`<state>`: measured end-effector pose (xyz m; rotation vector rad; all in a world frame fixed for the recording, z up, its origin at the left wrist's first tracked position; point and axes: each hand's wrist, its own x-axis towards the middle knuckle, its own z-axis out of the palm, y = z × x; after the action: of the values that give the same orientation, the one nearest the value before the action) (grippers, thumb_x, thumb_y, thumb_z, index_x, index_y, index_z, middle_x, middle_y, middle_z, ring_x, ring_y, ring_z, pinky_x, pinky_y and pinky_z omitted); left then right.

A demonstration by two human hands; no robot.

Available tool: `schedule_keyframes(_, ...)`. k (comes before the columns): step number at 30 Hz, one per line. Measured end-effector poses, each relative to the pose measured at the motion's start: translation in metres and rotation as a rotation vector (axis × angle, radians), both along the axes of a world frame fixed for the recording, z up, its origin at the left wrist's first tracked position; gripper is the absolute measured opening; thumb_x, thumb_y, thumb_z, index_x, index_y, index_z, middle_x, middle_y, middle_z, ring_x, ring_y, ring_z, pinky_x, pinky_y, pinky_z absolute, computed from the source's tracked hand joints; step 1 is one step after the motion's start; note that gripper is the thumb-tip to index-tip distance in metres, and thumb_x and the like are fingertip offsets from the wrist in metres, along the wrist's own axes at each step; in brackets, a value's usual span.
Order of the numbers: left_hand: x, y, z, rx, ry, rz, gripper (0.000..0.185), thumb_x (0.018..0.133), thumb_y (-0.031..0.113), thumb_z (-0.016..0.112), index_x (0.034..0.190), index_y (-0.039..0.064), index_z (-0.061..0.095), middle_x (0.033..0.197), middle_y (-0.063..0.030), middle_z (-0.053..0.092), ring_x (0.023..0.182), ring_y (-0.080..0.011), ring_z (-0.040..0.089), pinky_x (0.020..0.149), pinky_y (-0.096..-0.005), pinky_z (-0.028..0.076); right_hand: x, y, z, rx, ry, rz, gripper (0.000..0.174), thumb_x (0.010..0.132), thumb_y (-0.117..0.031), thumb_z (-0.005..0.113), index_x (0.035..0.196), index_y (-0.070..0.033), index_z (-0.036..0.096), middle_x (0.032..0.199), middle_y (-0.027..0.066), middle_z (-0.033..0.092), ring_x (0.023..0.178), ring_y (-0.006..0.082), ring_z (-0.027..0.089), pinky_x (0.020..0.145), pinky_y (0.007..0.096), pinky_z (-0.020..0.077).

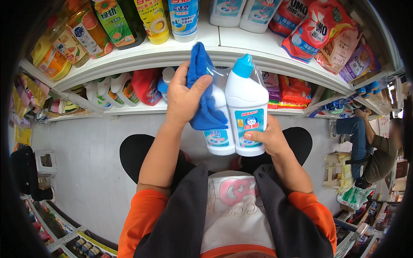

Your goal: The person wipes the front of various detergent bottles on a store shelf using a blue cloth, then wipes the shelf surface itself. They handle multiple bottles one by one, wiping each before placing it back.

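A blue cloth (206,106) is gripped in my left hand (185,92), its thumb on top. The cloth lies against the left of two white toilet-cleaner bottles (219,146) and covers much of it. My right hand (271,135) holds the right toilet-cleaner bottle (246,93) by its lower label, thumb in front. That bottle has a turquoise cap (244,64) and stands upright beside the other. Clear plastic wrap (258,75) spans the two bottles near their tops. Both are held in front of the white shelf edge, above my knees.
On the upper shelf (206,53) stand dish-soap bottles (116,25), a blue-labelled bottle (183,19), more white bottles (227,13) and red detergent pouches (314,30). The lower shelf holds detergent jugs (122,88) and red packs (293,88). A person (377,151) sits at right; a plastic stool (45,163) stands left.
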<state>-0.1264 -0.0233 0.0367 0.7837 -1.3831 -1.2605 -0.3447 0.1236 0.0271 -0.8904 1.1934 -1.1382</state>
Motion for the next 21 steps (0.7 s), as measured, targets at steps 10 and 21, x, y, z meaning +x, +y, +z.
schedule_keyframes(10,-0.016,0.000,-0.036,0.574,0.457,-0.410,0.069,0.088,0.040,0.078,0.137,0.000,0.051,0.121,-0.0143,0.066,0.106,-0.0239,0.068,0.092,-0.0373,0.057,-0.001,0.005,-0.024,0.098,-0.176,-0.128,0.050,0.076,-0.008,0.085,0.120,0.003,0.064,0.110,0.0151,0.073,0.097,0.0226,0.072,0.087,0.0385,0.0583)
schedule_keyframes(21,-0.041,0.030,-0.060,0.648,0.238,-0.525,0.071,0.089,0.026,0.079,0.145,0.001,0.043,0.129,-0.0141,0.063,0.114,-0.0251,0.065,0.096,-0.0399,0.056,-0.009,0.012,-0.024,0.110,-0.235,-0.304,0.045,0.082,-0.009,0.079,0.121,0.005,0.061,0.109,0.0168,0.072,0.097,0.0266,0.073,0.089,0.0411,0.0585)
